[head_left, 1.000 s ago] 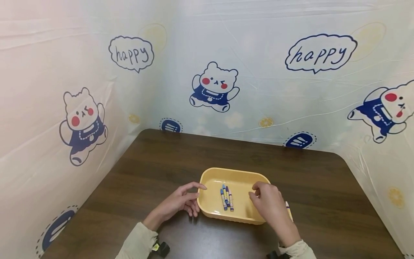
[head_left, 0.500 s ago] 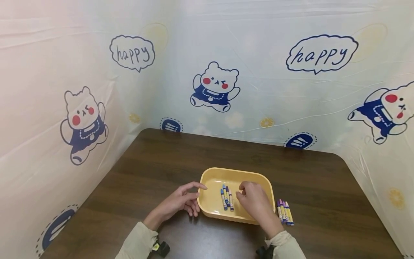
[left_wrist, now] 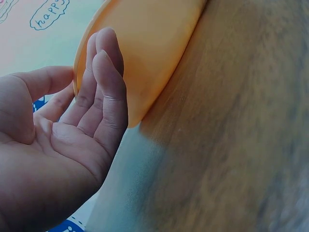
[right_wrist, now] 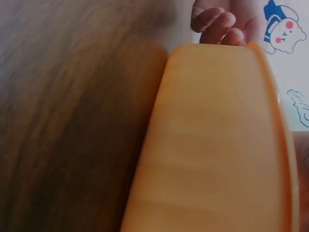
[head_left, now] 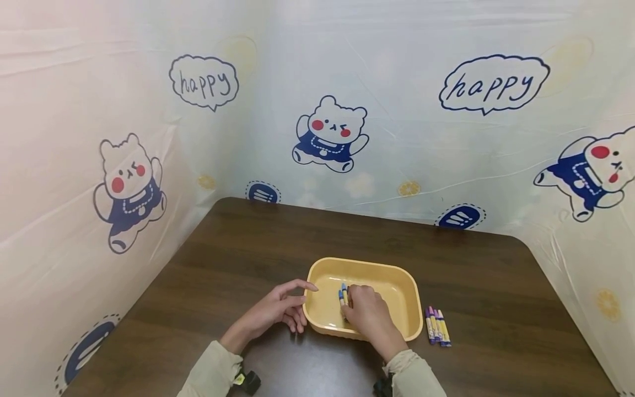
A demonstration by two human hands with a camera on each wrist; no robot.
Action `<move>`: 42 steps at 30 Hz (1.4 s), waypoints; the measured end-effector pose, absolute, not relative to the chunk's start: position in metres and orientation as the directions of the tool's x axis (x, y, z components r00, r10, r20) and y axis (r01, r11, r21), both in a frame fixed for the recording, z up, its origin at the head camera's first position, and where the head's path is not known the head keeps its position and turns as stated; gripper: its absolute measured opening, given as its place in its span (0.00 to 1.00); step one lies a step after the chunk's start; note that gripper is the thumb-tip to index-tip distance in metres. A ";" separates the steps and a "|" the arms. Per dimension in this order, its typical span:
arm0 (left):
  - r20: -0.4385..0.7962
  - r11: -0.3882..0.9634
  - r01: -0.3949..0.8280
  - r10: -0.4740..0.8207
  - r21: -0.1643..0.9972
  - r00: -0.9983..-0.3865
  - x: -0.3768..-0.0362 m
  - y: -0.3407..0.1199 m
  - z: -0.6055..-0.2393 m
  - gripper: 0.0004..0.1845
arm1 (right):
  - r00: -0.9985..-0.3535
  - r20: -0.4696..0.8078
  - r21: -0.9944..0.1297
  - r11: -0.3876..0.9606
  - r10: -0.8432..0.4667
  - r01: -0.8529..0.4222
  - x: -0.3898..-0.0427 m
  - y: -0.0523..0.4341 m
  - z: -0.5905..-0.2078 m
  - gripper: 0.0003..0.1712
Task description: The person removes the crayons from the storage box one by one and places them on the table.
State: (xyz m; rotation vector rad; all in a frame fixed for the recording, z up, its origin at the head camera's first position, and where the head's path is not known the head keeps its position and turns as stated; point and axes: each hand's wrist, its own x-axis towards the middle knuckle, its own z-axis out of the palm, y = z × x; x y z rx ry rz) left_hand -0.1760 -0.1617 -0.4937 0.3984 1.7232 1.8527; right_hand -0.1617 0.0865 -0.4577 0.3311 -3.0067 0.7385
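A yellow plastic tray (head_left: 408, 298) with rounded corners stands on the dark wooden table. My left hand (head_left: 280, 306) pinches its left rim between thumb and index finger, the other fingers loosely bent outside the wall. In the left wrist view the left hand (left_wrist: 82, 111) is close up at the tray wall (left_wrist: 149, 53). My right hand (head_left: 369, 314) is down inside the tray, fingers bent over a small group of crayons (head_left: 343, 296). Two blue-tipped ones show at its left; the others are hidden. Whether the right fingers grip one is not visible; the tray wall (right_wrist: 207, 135) blocks the right wrist view.
Several crayons (head_left: 437, 326) with pink and purple tips lie side by side on the table (head_left: 476, 286), just right of the tray. A printed cloth curtain (head_left: 397, 132) with bears encloses the table's back and sides.
My right hand has moved left across the tray from its right side to the crayons inside, uncovering the crayons on the table. The left hand has stayed at the rim.
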 end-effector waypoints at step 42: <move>-0.158 -0.001 -0.196 0.586 0.981 -0.795 -0.176 -0.161 -0.495 0.20 | -0.984 0.101 -0.394 0.902 -0.149 -0.177 -0.176 0.114 -0.467 0.13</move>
